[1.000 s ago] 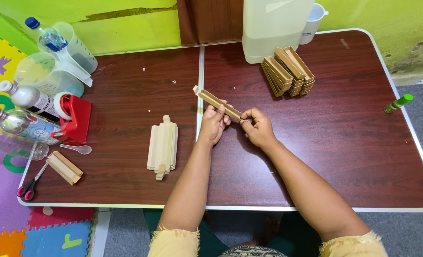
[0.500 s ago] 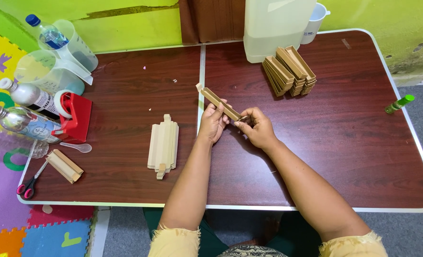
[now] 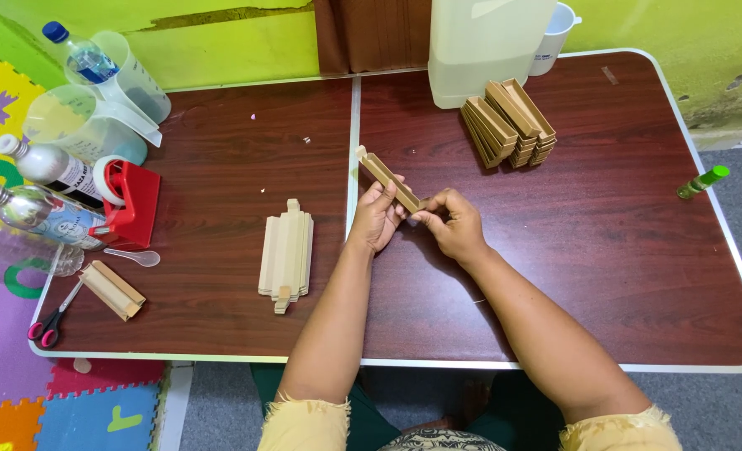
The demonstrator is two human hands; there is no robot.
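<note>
A long narrow brown cardboard box (image 3: 386, 177) is held above the middle of the dark wooden table (image 3: 622, 242). My left hand (image 3: 377, 216) grips its middle from below. My right hand (image 3: 453, 222) pinches the near end of the box with its fingertips. The far end sticks out toward the table's centre seam. A flat stack of unfolded pale cardboard blanks (image 3: 286, 255) lies to the left of my left hand. Two rows of folded brown boxes (image 3: 509, 123) stand at the back right.
A white jug (image 3: 485, 46) and a white cup (image 3: 555, 35) stand at the back. On the left are a red tape dispenser (image 3: 133, 203), several bottles (image 3: 49, 167), plastic pitchers (image 3: 95, 108), a spoon (image 3: 133, 256), scissors (image 3: 49, 317), another small box (image 3: 114, 290). A green tube (image 3: 703, 182) lies off the right edge.
The box has tilted slightly and my right hand's fingers have shifted at its near end. Both hands stay in the same place over the table's middle.
</note>
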